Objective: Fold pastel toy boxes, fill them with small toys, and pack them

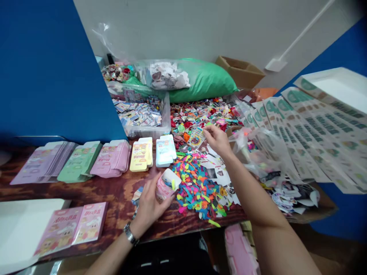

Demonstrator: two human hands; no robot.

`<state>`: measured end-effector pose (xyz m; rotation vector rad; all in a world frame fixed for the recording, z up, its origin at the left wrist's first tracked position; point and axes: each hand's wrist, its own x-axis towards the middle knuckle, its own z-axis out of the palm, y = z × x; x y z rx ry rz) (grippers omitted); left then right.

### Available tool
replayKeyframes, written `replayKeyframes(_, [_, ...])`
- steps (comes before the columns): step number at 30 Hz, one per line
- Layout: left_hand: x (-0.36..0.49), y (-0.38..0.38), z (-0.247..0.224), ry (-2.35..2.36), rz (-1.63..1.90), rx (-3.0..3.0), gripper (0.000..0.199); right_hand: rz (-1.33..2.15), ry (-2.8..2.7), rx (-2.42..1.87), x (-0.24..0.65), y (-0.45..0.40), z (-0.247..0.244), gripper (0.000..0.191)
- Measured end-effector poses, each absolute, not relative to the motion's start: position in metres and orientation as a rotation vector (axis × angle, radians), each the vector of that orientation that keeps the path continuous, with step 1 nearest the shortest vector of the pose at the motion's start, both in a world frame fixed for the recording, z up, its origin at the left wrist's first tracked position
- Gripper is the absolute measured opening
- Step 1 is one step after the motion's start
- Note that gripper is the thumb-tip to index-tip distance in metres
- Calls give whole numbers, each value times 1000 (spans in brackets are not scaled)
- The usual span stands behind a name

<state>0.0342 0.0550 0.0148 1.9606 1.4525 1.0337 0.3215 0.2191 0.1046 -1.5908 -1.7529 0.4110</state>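
My left hand (149,204) grips a small pink and white cardboard box (168,185), its open top showing a scrap of yellow-green inside. My right hand (218,139) pinches a small colourful printed card (196,137) above a scattered mix of small bright trinkets (200,116). Between my hands lies a heap of multicoloured deflated balloons (195,187), with white paper cutouts (219,172) along its right side. Both hands are over the wooden table (120,214).
Flat lilac (43,162), green (80,160) and pink (111,158) cartons stand in a row left of yellow (142,154) and pale blue (166,151) boxes. A clear bin of cards (143,114) sits behind them. Printed sheets (315,130) fan out at right beside a plastic bag (258,152).
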Motion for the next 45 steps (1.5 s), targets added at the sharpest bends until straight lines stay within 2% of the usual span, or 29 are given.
replayKeyframes(4, [33,57,20,1477,1074,1849,70,868,-1472,-1270,277,165,103,24])
replayKeyframes(10, [26,54,19,1550,1144,1804,72,1095,-1349,-1168,223,108,82,22])
replayKeyframes(15, [20,53,21,1578,1215,1812,69,955,-1428,-1232,215,92,75,16])
replayKeyframes(20, [17,52,21,1572,1229,1849,70,848,-1654,-1241,219,92,87,13])
replayKeyframes(26, [19,51,22,1536,1248,2070,74,249,-2083,-1139,207,80,96,18])
replayKeyframes(30, [21,51,24,1559,1292,2081,74,62,-2239,-1087,195,72,93,16])
replayKeyframes(32, [19,52,25,1550,1276,2091,75,98,-2266,-1076,195,72,94,15])
replayKeyframes(37, [14,51,29,1474,1182,2090,86,417,-2152,-1015,206,79,96,26])
replayKeyframes(40, [13,49,31,1419,1103,2114,79,481,-2151,-997,202,78,90,28])
replayKeyframes(45, [11,44,34,1357,1134,2164,65,402,-2109,-1016,190,67,80,45])
